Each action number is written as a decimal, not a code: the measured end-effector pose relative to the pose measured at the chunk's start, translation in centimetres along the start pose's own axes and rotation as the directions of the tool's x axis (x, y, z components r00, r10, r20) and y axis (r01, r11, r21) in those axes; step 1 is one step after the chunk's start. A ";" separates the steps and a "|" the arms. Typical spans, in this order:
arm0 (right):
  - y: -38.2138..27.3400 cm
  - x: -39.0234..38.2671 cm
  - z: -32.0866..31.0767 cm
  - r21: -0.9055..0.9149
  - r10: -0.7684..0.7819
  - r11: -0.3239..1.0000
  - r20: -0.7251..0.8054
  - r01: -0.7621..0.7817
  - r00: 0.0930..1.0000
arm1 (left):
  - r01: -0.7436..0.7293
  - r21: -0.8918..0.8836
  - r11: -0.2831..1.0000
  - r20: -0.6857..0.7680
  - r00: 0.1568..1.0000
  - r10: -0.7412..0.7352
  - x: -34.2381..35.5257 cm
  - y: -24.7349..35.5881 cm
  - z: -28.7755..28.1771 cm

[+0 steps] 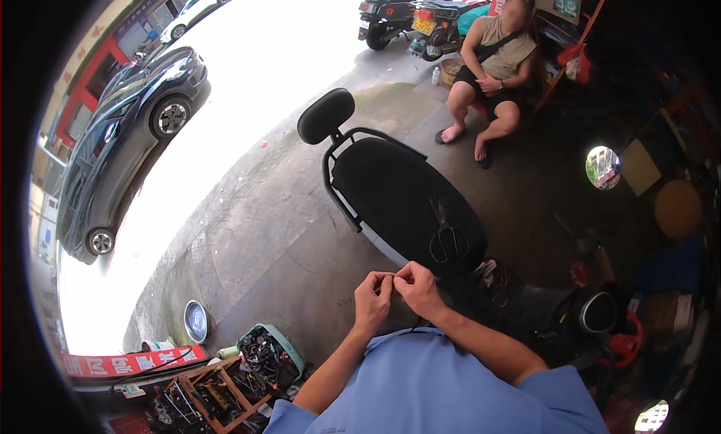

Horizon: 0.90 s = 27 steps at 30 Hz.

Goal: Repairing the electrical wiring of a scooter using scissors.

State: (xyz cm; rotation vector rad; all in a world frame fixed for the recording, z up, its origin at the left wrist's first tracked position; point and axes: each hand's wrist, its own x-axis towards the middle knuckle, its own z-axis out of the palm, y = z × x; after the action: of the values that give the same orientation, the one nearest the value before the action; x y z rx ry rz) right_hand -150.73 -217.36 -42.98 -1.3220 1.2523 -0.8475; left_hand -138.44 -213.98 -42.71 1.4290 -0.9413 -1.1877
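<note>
My left hand [372,302] and my right hand [417,290] meet in front of my chest, fingertips pinched together. Whatever sits between the fingers is too small to make out. Just beyond them stands a scooter with a long black seat [402,193], a dark rail along its side and a padded backrest [326,116] at its far end. A pair of scissors [448,241] with dark handles lies on the near part of that seat, apart from both hands.
A green bin [298,349] of small parts and a wooden tray [239,395] of tools stand at lower left, near a metal basin [197,321]. A person [496,58] sits at the far right, by parked scooters [387,17]. A dark car [124,141] is outside.
</note>
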 end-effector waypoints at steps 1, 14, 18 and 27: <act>-1.0 -0.2 0.0 0.052 0.089 0.994 0.052 -0.092 0.995 | -0.004 0.059 0.998 -0.032 0.999 0.006 -0.4 -0.2 -0.2; 0.4 -0.2 -0.3 0.257 0.149 0.949 0.144 -0.182 0.978 | -0.183 0.402 0.897 -0.056 0.973 0.224 -0.6 -0.8 -0.2; 1.8 0.5 -0.5 0.080 0.110 0.990 0.110 -0.119 0.988 | -0.197 0.405 0.893 -0.020 0.975 0.223 -0.7 -0.9 -0.1; 2.9 0.2 -0.3 -0.299 -0.051 0.949 0.162 0.098 0.985 | -0.130 0.302 0.944 -0.064 0.986 0.156 -0.1 -3.4 -0.6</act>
State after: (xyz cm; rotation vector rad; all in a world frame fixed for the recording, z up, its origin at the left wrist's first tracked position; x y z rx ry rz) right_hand -151.59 -217.23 -45.80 -1.6597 1.2529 -0.6048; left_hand -138.02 -213.12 -45.98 1.6046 -1.1787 -0.8948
